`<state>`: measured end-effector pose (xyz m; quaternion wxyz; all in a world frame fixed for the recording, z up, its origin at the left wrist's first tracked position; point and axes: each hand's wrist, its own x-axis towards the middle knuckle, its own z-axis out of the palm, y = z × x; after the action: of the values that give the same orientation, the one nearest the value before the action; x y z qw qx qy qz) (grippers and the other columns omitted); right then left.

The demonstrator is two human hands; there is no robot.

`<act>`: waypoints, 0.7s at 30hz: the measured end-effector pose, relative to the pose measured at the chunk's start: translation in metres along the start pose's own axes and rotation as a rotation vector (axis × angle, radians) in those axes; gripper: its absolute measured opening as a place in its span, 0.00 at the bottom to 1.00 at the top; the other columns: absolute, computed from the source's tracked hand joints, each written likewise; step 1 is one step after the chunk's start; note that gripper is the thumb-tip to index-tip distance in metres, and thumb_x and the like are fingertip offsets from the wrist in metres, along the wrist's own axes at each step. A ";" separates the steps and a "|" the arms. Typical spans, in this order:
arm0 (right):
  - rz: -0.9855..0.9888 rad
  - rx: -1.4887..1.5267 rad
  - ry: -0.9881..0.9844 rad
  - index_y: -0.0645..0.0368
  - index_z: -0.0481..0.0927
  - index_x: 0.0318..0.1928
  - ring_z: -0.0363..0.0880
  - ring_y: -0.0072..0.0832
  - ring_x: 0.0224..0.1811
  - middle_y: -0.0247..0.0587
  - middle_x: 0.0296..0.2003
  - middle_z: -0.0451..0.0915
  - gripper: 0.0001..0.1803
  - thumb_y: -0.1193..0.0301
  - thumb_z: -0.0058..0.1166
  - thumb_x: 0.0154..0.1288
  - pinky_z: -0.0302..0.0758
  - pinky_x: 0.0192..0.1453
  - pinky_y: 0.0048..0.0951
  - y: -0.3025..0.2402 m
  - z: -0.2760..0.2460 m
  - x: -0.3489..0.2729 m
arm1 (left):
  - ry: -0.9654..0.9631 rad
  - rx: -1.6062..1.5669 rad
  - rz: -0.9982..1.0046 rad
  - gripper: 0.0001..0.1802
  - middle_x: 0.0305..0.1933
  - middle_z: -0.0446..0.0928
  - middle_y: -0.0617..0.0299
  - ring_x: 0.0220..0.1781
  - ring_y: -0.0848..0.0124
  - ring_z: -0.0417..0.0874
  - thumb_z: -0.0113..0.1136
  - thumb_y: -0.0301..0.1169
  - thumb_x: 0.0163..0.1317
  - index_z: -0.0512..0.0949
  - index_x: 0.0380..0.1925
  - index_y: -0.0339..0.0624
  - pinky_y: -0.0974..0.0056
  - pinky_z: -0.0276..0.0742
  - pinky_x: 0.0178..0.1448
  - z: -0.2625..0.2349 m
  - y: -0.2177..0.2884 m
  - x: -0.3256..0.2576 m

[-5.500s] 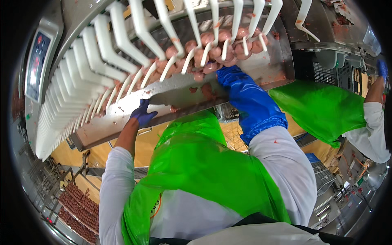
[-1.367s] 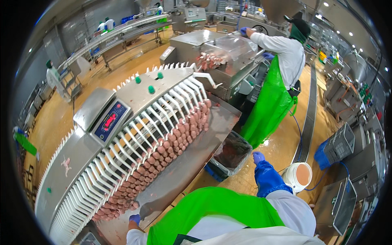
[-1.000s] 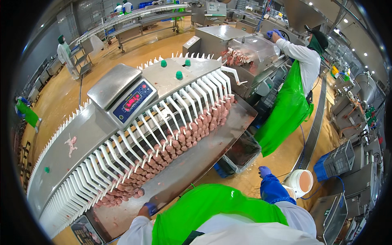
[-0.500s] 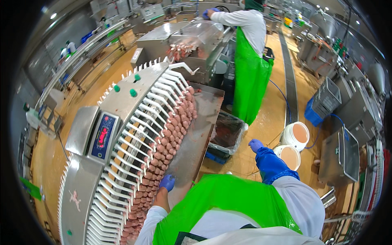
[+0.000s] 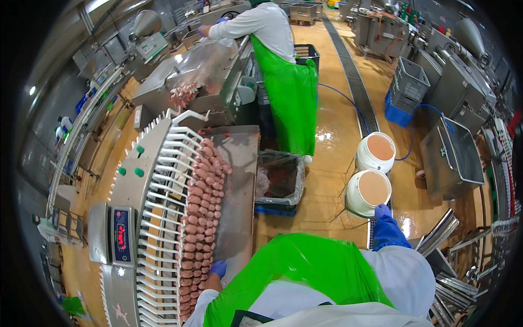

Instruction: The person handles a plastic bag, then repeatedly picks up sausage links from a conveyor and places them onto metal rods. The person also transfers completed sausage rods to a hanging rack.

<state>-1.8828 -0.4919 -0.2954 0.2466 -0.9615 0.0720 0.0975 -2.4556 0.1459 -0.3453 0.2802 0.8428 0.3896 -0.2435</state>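
Note:
My left hand [image 5: 218, 268], in a blue glove, is beside the hanging rows of pink sausages [image 5: 200, 212], over the metal tray. Its fingers look loosely apart, with nothing seen in them. The sausages hang in linked loops from the white hooks [image 5: 163, 218] of a long steel conveyor. On the right, my right hand [image 5: 382, 211], gloved blue below a blue sleeve cover, overlaps the near rim of a white bucket [image 5: 357, 201] of pinkish-beige contents. Whether it touches the rim, and how its fingers are set, is too small to tell.
A steel tray [image 5: 237, 229] runs along the sausages. Beyond it stands a plastic-lined bin [image 5: 280, 188]. A co-worker in a green apron [image 5: 289, 103] leans over a machine at the back. A second white bucket [image 5: 376, 152], stacked crates [image 5: 406, 87] and a steel tub [image 5: 452, 158] stand right.
The view has swung right, so the conveyor and co-worker appear further left. My right hand has gone from over the floor left of the buckets to the nearer bucket's rim. The left stays by the sausages.

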 end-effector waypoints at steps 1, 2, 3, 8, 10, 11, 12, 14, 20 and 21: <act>0.045 0.008 0.044 0.59 0.83 0.39 0.81 0.49 0.46 0.55 0.39 0.83 0.15 0.63 0.50 0.58 0.75 0.52 0.42 0.025 -0.007 0.000 | -0.016 0.145 0.059 0.29 0.65 0.69 0.47 0.65 0.51 0.70 0.46 0.50 0.63 0.75 0.57 0.43 0.55 0.63 0.69 0.000 0.001 0.013; 0.095 0.003 0.069 0.60 0.83 0.38 0.81 0.49 0.45 0.56 0.39 0.82 0.15 0.64 0.51 0.58 0.75 0.51 0.43 0.046 -0.014 -0.008 | -0.050 0.094 -0.006 0.29 0.64 0.70 0.47 0.65 0.50 0.71 0.45 0.50 0.64 0.75 0.57 0.43 0.54 0.64 0.68 -0.005 0.018 0.016; 0.146 -0.001 0.093 0.60 0.83 0.38 0.81 0.50 0.45 0.56 0.39 0.82 0.14 0.65 0.51 0.57 0.75 0.51 0.44 0.070 -0.026 -0.017 | -0.084 0.046 -0.071 0.30 0.63 0.71 0.47 0.64 0.50 0.71 0.44 0.51 0.64 0.76 0.56 0.42 0.54 0.65 0.67 -0.009 0.036 0.019; 0.175 -0.085 0.286 0.62 0.82 0.34 0.80 0.52 0.40 0.59 0.33 0.81 0.11 0.67 0.52 0.58 0.75 0.47 0.47 0.155 -0.044 -0.069 | -0.130 0.098 -0.009 0.28 0.58 0.76 0.46 0.60 0.48 0.74 0.45 0.50 0.64 0.77 0.53 0.41 0.54 0.68 0.65 -0.043 0.092 0.022; 0.182 -0.154 0.376 0.62 0.81 0.34 0.79 0.53 0.37 0.59 0.31 0.80 0.11 0.67 0.52 0.59 0.75 0.45 0.48 0.183 -0.047 -0.092 | -0.039 0.131 0.027 0.27 0.56 0.77 0.45 0.59 0.49 0.76 0.47 0.49 0.63 0.78 0.52 0.40 0.55 0.69 0.64 -0.056 0.127 0.021; 0.202 -0.113 0.309 0.62 0.80 0.34 0.79 0.53 0.38 0.59 0.32 0.80 0.11 0.67 0.52 0.59 0.75 0.46 0.48 0.192 -0.047 -0.101 | -0.002 0.108 0.032 0.27 0.56 0.77 0.45 0.60 0.50 0.76 0.48 0.48 0.63 0.78 0.52 0.40 0.55 0.69 0.64 -0.069 0.151 0.021; 0.219 -0.071 0.243 0.63 0.80 0.35 0.79 0.52 0.39 0.59 0.33 0.80 0.10 0.68 0.52 0.59 0.75 0.47 0.48 0.198 -0.045 -0.109 | 0.034 0.084 0.036 0.27 0.56 0.76 0.44 0.60 0.50 0.76 0.49 0.48 0.63 0.78 0.52 0.39 0.55 0.69 0.64 -0.080 0.174 0.021; 0.245 0.051 0.127 0.63 0.79 0.39 0.78 0.52 0.44 0.60 0.38 0.79 0.11 0.69 0.52 0.59 0.74 0.51 0.47 0.198 -0.037 -0.113 | 0.071 0.081 0.069 0.27 0.56 0.76 0.44 0.60 0.51 0.76 0.50 0.47 0.62 0.77 0.53 0.38 0.56 0.69 0.64 -0.099 0.207 0.024; -0.242 0.186 0.386 0.59 0.78 0.44 0.74 0.46 0.52 0.49 0.46 0.78 0.13 0.72 0.55 0.57 0.71 0.59 0.42 0.084 -0.027 -0.064 | 0.133 0.047 0.191 0.29 0.58 0.76 0.45 0.60 0.52 0.76 0.51 0.47 0.63 0.74 0.57 0.40 0.57 0.69 0.65 -0.115 0.252 0.052; -0.319 0.168 0.400 0.58 0.78 0.44 0.74 0.46 0.51 0.48 0.45 0.78 0.13 0.72 0.55 0.57 0.71 0.58 0.42 0.061 -0.034 -0.055 | 0.117 0.060 0.220 0.29 0.58 0.76 0.45 0.61 0.52 0.76 0.52 0.47 0.63 0.74 0.57 0.40 0.57 0.69 0.65 -0.116 0.279 0.048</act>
<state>-1.9424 -0.5563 -0.2823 0.3185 -0.9370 -0.0252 -0.1409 -2.1845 0.0977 -0.2125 0.2569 0.9012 0.3031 -0.1731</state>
